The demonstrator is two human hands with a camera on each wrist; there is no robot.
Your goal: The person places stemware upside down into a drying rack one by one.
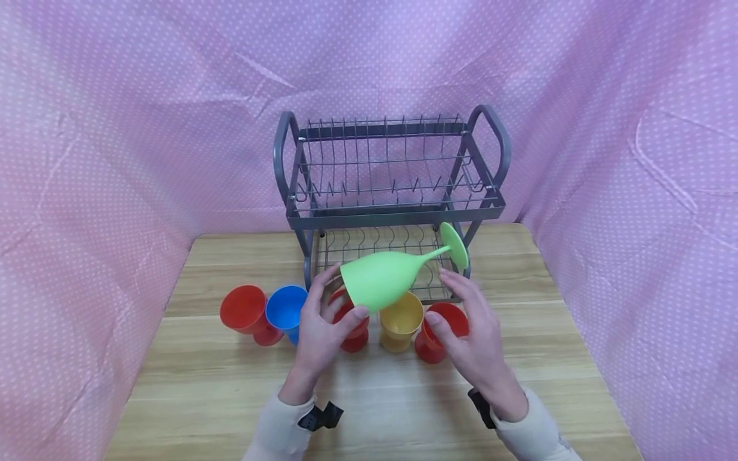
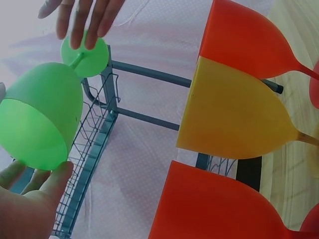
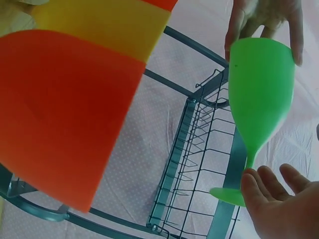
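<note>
A light-green plastic goblet (image 1: pixel 380 275) is held tilted on its side above the table, its mouth toward the left and its foot up at the right. My left hand (image 1: pixel 320 336) grips the bowl near the rim, thumb on the near side. My right hand (image 1: pixel 476 333) is beside the stem and foot with its fingers extended; in the right wrist view the fingertips (image 3: pixel 251 186) are by the stem, and contact is unclear. Below stand a red goblet (image 1: pixel 356 333), partly hidden by my left hand, a yellow goblet (image 1: pixel 398 320) and another red goblet (image 1: pixel 429 346).
A two-tier grey dish rack (image 1: pixel 398 216) stands at the back of the wooden table (image 1: pixel 190 384). Left of my hand stand a red goblet (image 1: pixel 243 308) and a blue goblet (image 1: pixel 285 308), both upright. Pink dotted cloth (image 1: pixel 104 192) surrounds the table at the back and sides.
</note>
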